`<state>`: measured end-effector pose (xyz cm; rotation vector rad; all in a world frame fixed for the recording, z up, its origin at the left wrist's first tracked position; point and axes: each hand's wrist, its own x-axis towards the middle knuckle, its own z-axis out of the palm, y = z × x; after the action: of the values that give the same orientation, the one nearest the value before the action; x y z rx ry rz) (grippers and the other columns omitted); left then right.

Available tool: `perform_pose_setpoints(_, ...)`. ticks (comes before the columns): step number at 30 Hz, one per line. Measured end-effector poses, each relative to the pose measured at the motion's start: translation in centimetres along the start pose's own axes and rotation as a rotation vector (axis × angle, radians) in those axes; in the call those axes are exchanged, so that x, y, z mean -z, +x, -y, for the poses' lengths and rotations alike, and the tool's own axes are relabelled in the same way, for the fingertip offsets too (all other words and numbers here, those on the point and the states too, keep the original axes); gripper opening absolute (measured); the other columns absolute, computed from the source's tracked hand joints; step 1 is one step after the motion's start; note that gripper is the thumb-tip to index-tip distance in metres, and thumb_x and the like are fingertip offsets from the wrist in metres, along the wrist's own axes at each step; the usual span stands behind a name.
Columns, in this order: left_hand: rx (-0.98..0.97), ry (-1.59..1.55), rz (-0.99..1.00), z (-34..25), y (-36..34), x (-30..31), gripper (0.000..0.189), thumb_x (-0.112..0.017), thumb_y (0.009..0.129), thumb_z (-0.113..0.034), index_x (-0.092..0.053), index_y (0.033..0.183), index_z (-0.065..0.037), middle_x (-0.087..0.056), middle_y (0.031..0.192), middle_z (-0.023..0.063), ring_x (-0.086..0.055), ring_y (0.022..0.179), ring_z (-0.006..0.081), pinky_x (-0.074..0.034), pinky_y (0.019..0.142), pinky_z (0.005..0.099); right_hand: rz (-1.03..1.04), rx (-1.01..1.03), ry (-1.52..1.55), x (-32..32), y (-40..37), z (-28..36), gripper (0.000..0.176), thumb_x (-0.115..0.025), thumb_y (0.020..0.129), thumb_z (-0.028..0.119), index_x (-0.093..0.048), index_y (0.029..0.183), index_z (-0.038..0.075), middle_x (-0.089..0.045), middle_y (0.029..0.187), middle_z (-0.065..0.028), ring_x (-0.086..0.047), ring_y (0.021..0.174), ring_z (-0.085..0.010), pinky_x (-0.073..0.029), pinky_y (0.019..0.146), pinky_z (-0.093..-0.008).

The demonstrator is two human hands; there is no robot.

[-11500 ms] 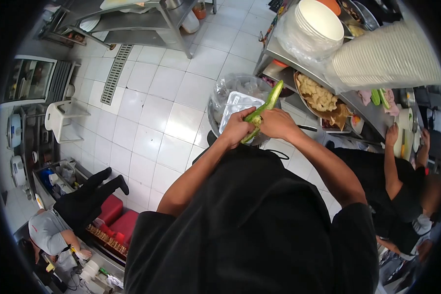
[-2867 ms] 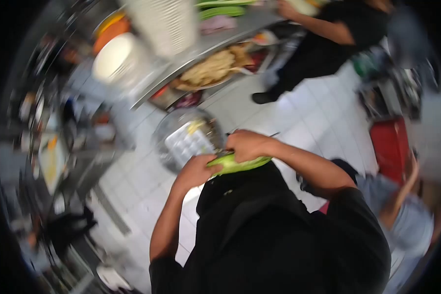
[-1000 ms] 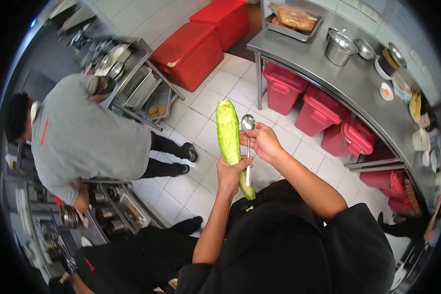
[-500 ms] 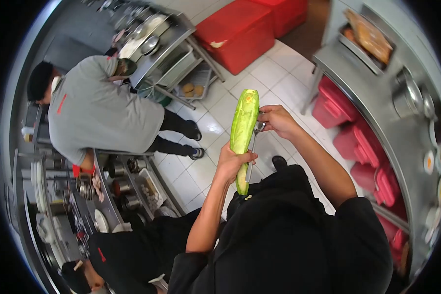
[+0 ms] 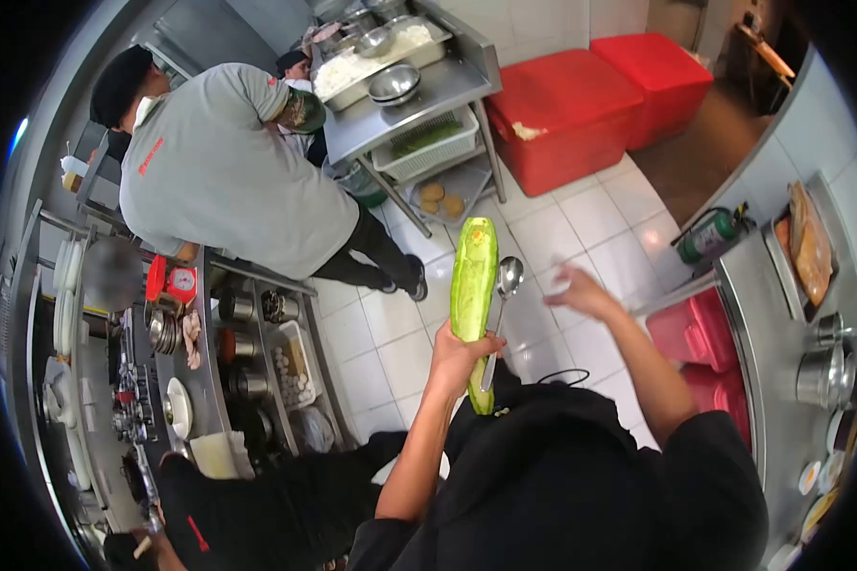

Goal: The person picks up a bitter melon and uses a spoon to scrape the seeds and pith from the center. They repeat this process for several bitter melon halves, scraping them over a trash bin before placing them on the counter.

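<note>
Drawn away from the spoon (image 5: 510, 275), the right hand (image 5: 584, 293) was held empty, its grip released; the green gourd (image 5: 472, 285) and spoon were both clasped by the left hand (image 5: 455, 356) alone, out before the torso (image 5: 581, 476) above the tiled floor (image 5: 386, 328).

Your lighting: bright, cool white, fairly even. Your visible glow: one bluish-white patch (image 5: 17, 136), far left edge. Glare: pale sheen on the floor (image 5: 386, 328), small highlights on your spoon (image 5: 510, 271). Dimmer area: brownish passage (image 5: 705, 143), upper right. Blur: your right hand (image 5: 581, 290), softened. Distortion: strong wide-angle bending, desk (image 5: 776, 381) curved, your corners black.
</note>
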<state>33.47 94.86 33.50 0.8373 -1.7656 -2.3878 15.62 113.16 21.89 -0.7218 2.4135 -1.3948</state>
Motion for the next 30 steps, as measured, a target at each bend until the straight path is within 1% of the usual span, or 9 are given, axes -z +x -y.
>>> perform_pose_setpoints(1, -0.021, 0.003, 0.008, -0.4, 1.4, 0.8, 0.038, -0.071, 0.067, 0.009, -0.054, 0.100, 0.003, -0.065, 0.077, 0.0131, -0.063, 0.064, 0.0203, -0.051, 0.061, 0.0319, 0.385, -0.278, 0.180, 0.3, 0.9, 3.8, 0.025, -0.071, 0.082, 0.015, -0.068, 0.100, -0.002, -0.068, 0.073, -0.0084, -0.065, 0.071, -0.0153, -0.052, 0.067, -0.0271)
perform_pose_setpoints(2, -0.037, 0.012, 0.024, -0.6, 2.3, 1.6, 0.038, -0.071, 0.067, 0.009, -0.054, 0.100, 0.003, -0.065, 0.076, 0.0124, -0.063, 0.064, 0.0202, -0.051, 0.061, 0.0318, 0.393, -0.451, 0.476, -1.6, 0.3, 4.5, 0.018, -0.068, 0.086, 0.016, -0.070, 0.086, -0.001, -0.069, 0.075, -0.0084, -0.065, 0.071, -0.0141, -0.053, 0.067, -0.0276)
perform_pose_setpoints(4, -0.071, 0.038, 0.031, -2.1, 4.9, 2.8, 0.036, -0.071, 0.067, 0.009, -0.055, 0.098, 0.002, -0.063, 0.075, 0.0100, -0.062, 0.064, 0.0188, -0.050, 0.061, 0.0309, 0.464, -0.354, 0.618, -3.6, 0.5, 7.9, 0.029, -0.061, 0.091, 0.016, -0.063, 0.113, -0.003, -0.070, 0.089, -0.0091, -0.066, 0.077, -0.0142, -0.052, 0.068, -0.0285)
perform_pose_setpoints(7, -0.154, 0.067, 0.048, -3.9, 8.2, 4.1, 0.034, -0.071, 0.068, 0.009, -0.055, 0.097, 0.001, -0.063, 0.077, 0.0087, -0.062, 0.066, 0.0173, -0.050, 0.061, 0.0307, 0.375, -0.465, 0.891, -5.9, 1.5, 12.5, 0.042, -0.056, 0.092, 0.012, -0.051, 0.130, -0.003, -0.067, 0.102, -0.0096, -0.064, 0.087, -0.0152, -0.051, 0.074, -0.0295)
perform_pose_setpoints(12, -0.107, 0.115, 0.117, -6.9, 10.7, 6.2, 0.033, -0.071, 0.069, 0.008, -0.056, 0.098, 0.001, -0.062, 0.084, 0.0065, -0.062, 0.073, 0.0158, -0.051, 0.063, 0.0294, 0.210, -0.601, 1.219, -8.3, 4.6, 14.4, 0.040, -0.050, 0.091, 0.010, -0.050, 0.130, 0.000, -0.064, 0.104, -0.0105, -0.061, 0.093, -0.0207, -0.050, 0.081, -0.0352)
perform_pose_setpoints(21, -0.169, 0.144, 0.176, -8.4, 16.6, 8.3, 0.041, -0.072, 0.069, 0.007, -0.058, 0.108, 0.002, -0.065, 0.091, 0.0059, -0.064, 0.079, 0.0153, -0.052, 0.068, 0.0287, 0.153, -0.517, 1.092, -10.6, 11.9, 15.9, 0.023, -0.053, 0.096, 0.019, -0.060, 0.112, 0.004, -0.064, 0.100, -0.0055, -0.060, 0.090, -0.0146, -0.048, 0.078, -0.0315)
perform_pose_setpoints(27, -0.131, 0.173, 0.079, -11.2, 22.3, 10.0, 0.035, -0.074, 0.072, 0.004, -0.057, 0.103, 0.001, -0.066, 0.086, 0.0076, -0.064, 0.074, 0.0152, -0.053, 0.066, 0.0285, -0.121, -0.525, 1.155, -9.7, 20.2, 15.9, 0.023, -0.049, 0.100, 0.023, -0.059, 0.110, 0.006, -0.059, 0.082, -0.0037, -0.059, 0.072, -0.0142, -0.049, 0.067, -0.0280)
perform_pose_setpoints(28, -0.119, 0.218, 0.042, -11.7, 23.5, 10.8, 0.034, -0.075, 0.073, 0.003, -0.056, 0.101, 0.001, -0.066, 0.086, 0.0083, -0.064, 0.072, 0.0153, -0.054, 0.066, 0.0291, -0.176, -0.507, 1.105, -9.5, 22.3, 15.3, 0.027, -0.049, 0.100, 0.027, -0.059, 0.112, 0.006, -0.052, 0.071, -0.0009, -0.056, 0.064, -0.0125, -0.046, 0.058, -0.0261)
perform_pose_setpoints(30, -0.127, 0.168, -0.080, -13.8, 25.3, 11.6, 0.033, -0.076, 0.073, 0.002, -0.055, 0.100, 0.001, -0.066, 0.082, 0.0085, -0.064, 0.067, 0.0159, -0.053, 0.064, 0.0287, -0.164, -0.436, 0.970, -8.5, 26.3, 13.6, 0.028, -0.049, 0.100, 0.028, -0.059, 0.113, 0.005, -0.049, 0.067, 0.0008, -0.052, 0.060, -0.0107, -0.044, 0.054, -0.0252)
